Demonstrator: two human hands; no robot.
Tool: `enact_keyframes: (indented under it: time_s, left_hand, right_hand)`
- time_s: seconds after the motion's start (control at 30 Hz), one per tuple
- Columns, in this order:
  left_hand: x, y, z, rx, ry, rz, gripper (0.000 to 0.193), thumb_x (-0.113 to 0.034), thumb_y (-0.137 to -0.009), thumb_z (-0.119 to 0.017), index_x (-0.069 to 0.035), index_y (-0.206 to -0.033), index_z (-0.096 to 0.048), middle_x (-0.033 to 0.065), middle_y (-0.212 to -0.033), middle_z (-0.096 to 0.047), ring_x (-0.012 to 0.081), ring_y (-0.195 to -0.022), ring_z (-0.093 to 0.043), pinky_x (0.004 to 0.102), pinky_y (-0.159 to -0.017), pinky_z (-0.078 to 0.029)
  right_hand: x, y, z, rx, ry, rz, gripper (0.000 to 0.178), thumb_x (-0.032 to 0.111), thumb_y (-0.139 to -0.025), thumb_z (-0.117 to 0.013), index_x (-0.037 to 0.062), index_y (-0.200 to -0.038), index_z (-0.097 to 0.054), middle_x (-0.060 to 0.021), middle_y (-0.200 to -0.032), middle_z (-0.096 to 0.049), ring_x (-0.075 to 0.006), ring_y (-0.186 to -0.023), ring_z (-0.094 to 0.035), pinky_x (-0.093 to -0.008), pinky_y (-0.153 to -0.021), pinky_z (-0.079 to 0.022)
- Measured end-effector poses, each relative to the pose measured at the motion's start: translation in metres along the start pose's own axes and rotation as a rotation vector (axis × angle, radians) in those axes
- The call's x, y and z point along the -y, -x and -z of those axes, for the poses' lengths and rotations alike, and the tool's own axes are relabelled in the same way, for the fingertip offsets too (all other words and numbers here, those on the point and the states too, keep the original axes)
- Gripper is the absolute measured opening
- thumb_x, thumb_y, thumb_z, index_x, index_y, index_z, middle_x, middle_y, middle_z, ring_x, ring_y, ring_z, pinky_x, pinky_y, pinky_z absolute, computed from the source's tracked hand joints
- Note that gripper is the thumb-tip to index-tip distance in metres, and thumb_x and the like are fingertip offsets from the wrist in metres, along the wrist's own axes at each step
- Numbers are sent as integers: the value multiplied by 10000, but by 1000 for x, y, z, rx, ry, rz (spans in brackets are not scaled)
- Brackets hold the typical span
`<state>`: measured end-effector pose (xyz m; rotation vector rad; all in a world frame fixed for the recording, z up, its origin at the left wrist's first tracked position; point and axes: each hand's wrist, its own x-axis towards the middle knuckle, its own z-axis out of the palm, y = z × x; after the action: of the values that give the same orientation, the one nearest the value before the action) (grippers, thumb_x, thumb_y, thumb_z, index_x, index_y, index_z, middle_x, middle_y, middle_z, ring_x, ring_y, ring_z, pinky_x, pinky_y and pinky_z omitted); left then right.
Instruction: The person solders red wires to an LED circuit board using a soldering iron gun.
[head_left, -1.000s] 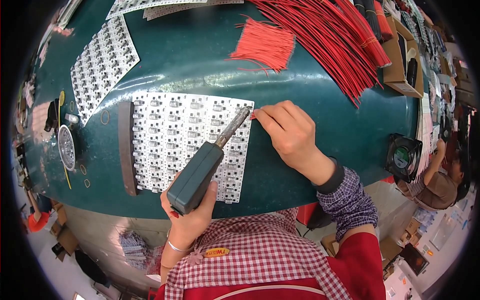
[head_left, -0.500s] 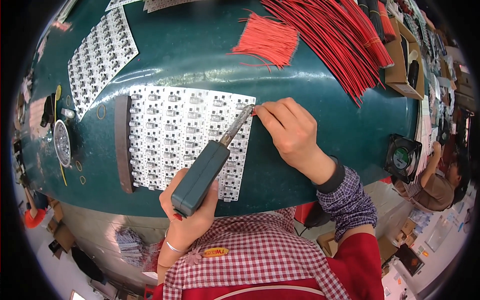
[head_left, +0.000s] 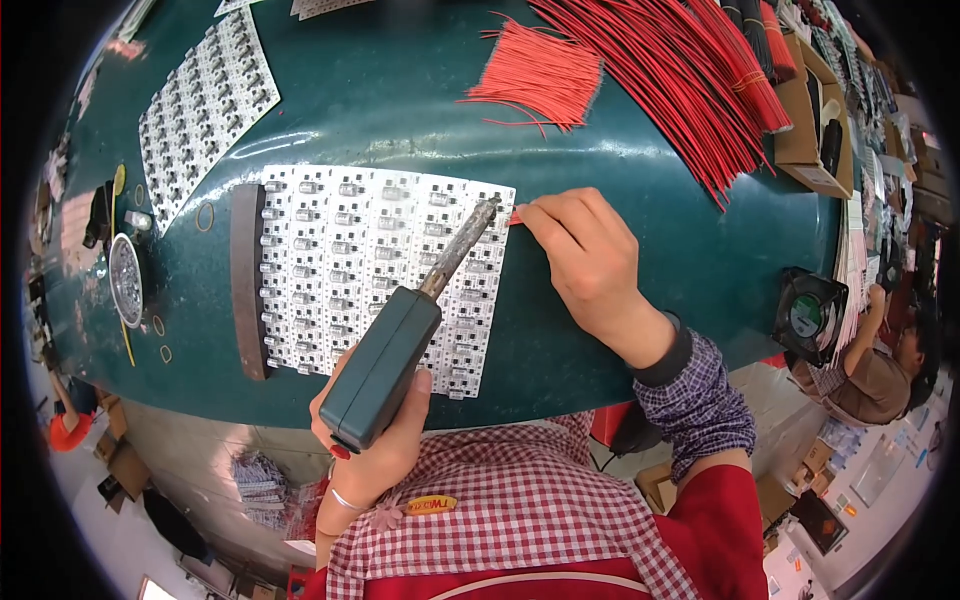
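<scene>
My left hand is wrapped around the dark green handle of a soldering iron. Its metal tip lies over the far right corner of a white circuit board panel; whether it touches the board I cannot tell. Rows of small silver cylindrical parts and black chips cover the panel. Just off that corner, my right hand pinches a short red wire between thumb and forefinger, most of it hidden by the fingers. The wire's visible end is at the panel's right edge.
A brown bar lies along the panel's left edge. Further left are a small metal bowl and another board panel. Short red wires and long red wires lie at the back. A black fan sits at right, near a co-worker.
The soldering iron has drawn back a little from the panel's corner, its handle moving toward the lower left. More of the red wire shows at my right fingertips.
</scene>
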<state>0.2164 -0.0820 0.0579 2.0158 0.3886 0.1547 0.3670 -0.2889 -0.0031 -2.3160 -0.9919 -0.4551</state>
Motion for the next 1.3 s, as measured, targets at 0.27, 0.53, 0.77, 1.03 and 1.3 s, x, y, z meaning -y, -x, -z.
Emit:
enact_keyframes:
  time_s: [0.27,0.53,0.77,1.03,1.3]
  left_hand:
    - [-8,0,3,36,1,69,248,-9,-785,-774,44,-1013,-691,88,-874,-679,124,-694,-618,260,-614,-514]
    - [-3,-1,0,78,47,52,205,13,-800,-750,40,-994,-688,94,-868,-656,142,-699,-607,269,-621,-493]
    - [-6,-6,-3,118,22,86,154,31,-790,-738,36,-930,-674,85,-832,-632,138,-678,-592,265,-620,-477]
    - [0,-3,-2,108,-30,-35,159,54,-771,-727,44,-918,-667,105,-832,-638,158,-641,-598,272,-590,-478]
    - [2,5,6,16,-41,-72,208,34,-772,-738,59,-972,-688,139,-860,-660,202,-660,-627,292,-587,-499]
  right_hand:
    - [7,7,-1,-17,-79,-15,334,-69,-672,-681,-23,-1002,-675,-102,-912,-658,-262,-762,-611,-328,-625,-515]
    - [5,7,-2,3,-46,-17,336,-67,-677,-681,-14,-1009,-675,-92,-904,-656,-250,-756,-605,-325,-622,-513]
    - [7,7,-4,4,-6,-16,332,-71,-672,-682,-11,-998,-672,-86,-897,-651,-243,-757,-606,-322,-626,-509]
    - [8,6,-5,22,2,-15,335,-75,-673,-677,-18,-1003,-669,-89,-885,-640,-243,-753,-603,-326,-634,-510]
    - [9,6,-4,12,1,-18,320,-79,-668,-683,-29,-983,-664,-99,-878,-638,-254,-749,-607,-334,-630,-514]
